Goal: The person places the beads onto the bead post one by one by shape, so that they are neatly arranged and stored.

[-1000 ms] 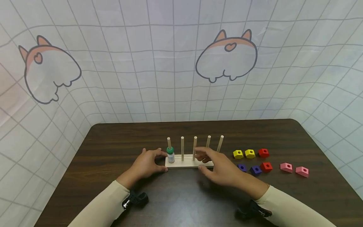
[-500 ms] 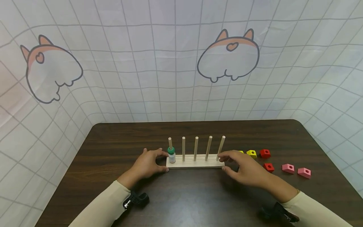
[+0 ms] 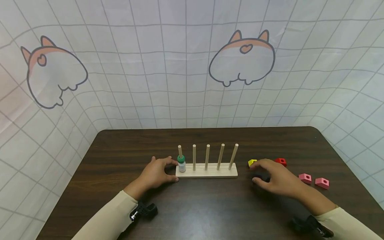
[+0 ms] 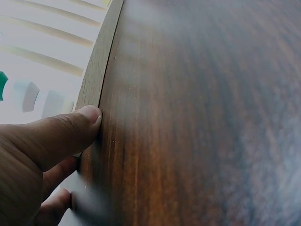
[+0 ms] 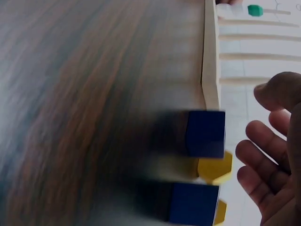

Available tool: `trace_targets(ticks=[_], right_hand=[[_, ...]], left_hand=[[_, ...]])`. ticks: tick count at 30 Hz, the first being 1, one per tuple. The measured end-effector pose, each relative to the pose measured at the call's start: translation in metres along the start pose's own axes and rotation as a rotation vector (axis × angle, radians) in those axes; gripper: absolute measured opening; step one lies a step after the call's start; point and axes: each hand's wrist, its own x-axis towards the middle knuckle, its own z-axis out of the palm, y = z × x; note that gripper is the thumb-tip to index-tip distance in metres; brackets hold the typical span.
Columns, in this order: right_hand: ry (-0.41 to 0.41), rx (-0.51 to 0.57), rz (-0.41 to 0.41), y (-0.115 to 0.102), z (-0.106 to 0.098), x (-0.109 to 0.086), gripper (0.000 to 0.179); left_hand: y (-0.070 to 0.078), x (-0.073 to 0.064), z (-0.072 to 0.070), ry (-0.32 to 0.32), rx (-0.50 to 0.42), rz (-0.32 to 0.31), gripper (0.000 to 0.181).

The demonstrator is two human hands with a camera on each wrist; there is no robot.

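Observation:
At the left end of the wooden peg board (image 3: 207,170), my left hand (image 3: 156,173) holds the base, its thumb (image 4: 89,115) against the front edge. A green bead (image 3: 181,159) sits above white beads (image 3: 181,167) on the leftmost peg; the other pegs are bare. Beyond the board's right end, my right hand (image 3: 279,176) hovers over the loose blocks with thumb and fingers apart, holding nothing. Beside its fingers in the right wrist view are two dark blue blocks (image 5: 205,134), with yellow blocks (image 5: 215,167) behind them. In the head view the hand mostly hides these.
A red block (image 3: 281,162) lies behind the right hand, and two pink blocks (image 3: 322,183) lie to its right. Everything stands on a dark wooden table (image 3: 192,206). A white gridded curtain (image 3: 150,83) hangs behind the table.
My right hand has moved right, from over the peg board past its right end to the blocks, covering several of them. The left hand and the board have stayed in place.

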Motion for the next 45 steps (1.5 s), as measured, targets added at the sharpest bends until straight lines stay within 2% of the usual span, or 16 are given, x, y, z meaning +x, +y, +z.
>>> trace_targets(ticks=[11,24,29,35,45], right_hand=[[-0.029,-0.061,0.009,0.015,-0.003,-0.012,0.036],[-0.027,-0.104,-0.062,0.021,-0.001,-0.014,0.033],[-0.025,-0.103,-0.064,0.02,0.0,-0.013,0.032],[0.02,-0.042,-0.041,0.018,0.001,-0.01,0.032],[0.155,0.085,-0.013,0.008,-0.007,0.003,0.035]], left_hand=[[-0.001,0.0,0.0,-0.002,-0.007,-0.008,0.05],[0.0,0.001,0.0,-0.003,-0.006,-0.002,0.05],[-0.001,0.0,0.0,-0.004,-0.015,-0.002,0.049],[0.0,0.0,0.0,-0.011,-0.018,-0.01,0.05],[-0.001,0.0,-0.001,-0.011,-0.026,-0.006,0.051]])
